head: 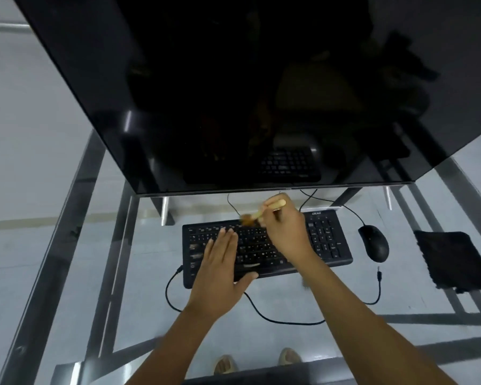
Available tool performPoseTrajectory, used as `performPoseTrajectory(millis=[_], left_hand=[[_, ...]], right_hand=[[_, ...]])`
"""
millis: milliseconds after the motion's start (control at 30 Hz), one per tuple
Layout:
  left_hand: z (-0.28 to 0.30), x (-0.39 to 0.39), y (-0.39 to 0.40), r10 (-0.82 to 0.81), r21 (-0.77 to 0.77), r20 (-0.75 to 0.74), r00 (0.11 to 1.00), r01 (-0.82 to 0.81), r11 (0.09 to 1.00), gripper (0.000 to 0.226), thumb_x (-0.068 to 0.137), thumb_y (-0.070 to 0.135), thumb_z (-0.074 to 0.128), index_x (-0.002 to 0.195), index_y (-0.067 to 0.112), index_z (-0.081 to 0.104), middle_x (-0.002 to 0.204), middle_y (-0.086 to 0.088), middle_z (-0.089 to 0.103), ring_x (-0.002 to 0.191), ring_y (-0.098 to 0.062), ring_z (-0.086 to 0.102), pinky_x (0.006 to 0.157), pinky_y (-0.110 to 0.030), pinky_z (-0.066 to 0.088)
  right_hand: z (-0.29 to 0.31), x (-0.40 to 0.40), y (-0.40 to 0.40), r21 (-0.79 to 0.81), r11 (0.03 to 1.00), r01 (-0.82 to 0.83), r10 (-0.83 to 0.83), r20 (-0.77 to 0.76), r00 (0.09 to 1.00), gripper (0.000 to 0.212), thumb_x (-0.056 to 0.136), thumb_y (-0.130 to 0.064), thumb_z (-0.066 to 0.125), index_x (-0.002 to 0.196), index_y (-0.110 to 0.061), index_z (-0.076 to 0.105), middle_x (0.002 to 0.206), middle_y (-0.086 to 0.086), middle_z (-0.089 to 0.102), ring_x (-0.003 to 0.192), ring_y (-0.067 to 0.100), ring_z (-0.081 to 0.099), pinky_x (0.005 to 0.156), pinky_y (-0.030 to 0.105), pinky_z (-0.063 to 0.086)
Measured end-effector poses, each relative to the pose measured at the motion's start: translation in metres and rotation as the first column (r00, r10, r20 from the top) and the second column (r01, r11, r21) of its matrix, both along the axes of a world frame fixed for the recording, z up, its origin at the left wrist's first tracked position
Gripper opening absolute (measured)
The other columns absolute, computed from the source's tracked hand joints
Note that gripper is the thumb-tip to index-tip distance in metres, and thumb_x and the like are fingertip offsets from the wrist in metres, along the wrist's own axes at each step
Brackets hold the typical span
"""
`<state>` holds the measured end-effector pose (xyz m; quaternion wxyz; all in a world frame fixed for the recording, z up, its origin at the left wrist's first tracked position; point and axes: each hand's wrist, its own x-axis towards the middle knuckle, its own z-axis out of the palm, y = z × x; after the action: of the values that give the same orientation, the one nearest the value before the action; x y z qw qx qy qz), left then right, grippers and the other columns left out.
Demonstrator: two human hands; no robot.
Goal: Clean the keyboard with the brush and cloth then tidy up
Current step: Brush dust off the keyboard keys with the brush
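Black keyboard [328,240] lies flat on the glass table [261,337], just in front of a big dark monitor [233,93]. Left hand [220,268] rests on the keyboard's left half, fingers straight and together, thumb out along the near edge — holding nothing. Right hand [286,232] is over the keyboard's middle, its grip curled round the pale wooden handle of the brush [264,212]. Brush bristles are dark and blurred, down at the top key row near the keyboard's far edge.

Black mouse [374,243] sits just right of the keyboard, not touching it. Black cloth [456,259] lies flat further right, well apart from both hands, near the table's right edge.

Black cables [275,315] loop on the glass btwn keyboard and the person; one loose plug end lies near the cloth. Through the glass — pale floor, metal table frame and the tips of two shoes [225,365] at the bottom.
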<state>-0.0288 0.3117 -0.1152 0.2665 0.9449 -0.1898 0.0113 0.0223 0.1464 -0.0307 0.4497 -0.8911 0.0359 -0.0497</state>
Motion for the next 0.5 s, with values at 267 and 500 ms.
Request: performPoseTrajectory(millis=[267, 500], left_hand=[[-0.018, 0.003, -0.007, -0.014, 0.082, -0.062, 0.998, 0.019, 0.996, 0.093, 0.085, 0.070, 0.037, 0.151, 0.008, 0.016, 0.158, -0.005, 0.018, 0.147, -0.016, 0.004, 0.120, -0.041, 0.003], [-0.018, 0.002, -0.010, 0.015, 0.094, -0.038, 0.999, -0.012, 0.995, 0.094, 0.084, 0.070, 0.042, 0.149, 0.007, 0.020, 0.157, -0.006, 0.022, 0.147, -0.018, 0.009, 0.118, -0.039, -0.004]], right_hand=[[0.001, -0.009, -0.025, 0.069, 0.998, 0.007, 0.003, -0.136, 0.991, 0.005, 0.094, -0.010, 0.057, 0.093, -0.007, 0.061, 0.071, -0.001, 0.071, 0.063, 0.008, 0.069, 0.064, 0.024, 0.058], [-0.003, -0.018, -0.035, -0.030, 0.999, -0.023, 0.020, -0.069, 0.997, 0.002, 0.093, -0.010, 0.059, 0.092, -0.009, 0.061, 0.069, -0.009, 0.068, 0.060, 0.008, 0.067, 0.058, 0.026, 0.056]])
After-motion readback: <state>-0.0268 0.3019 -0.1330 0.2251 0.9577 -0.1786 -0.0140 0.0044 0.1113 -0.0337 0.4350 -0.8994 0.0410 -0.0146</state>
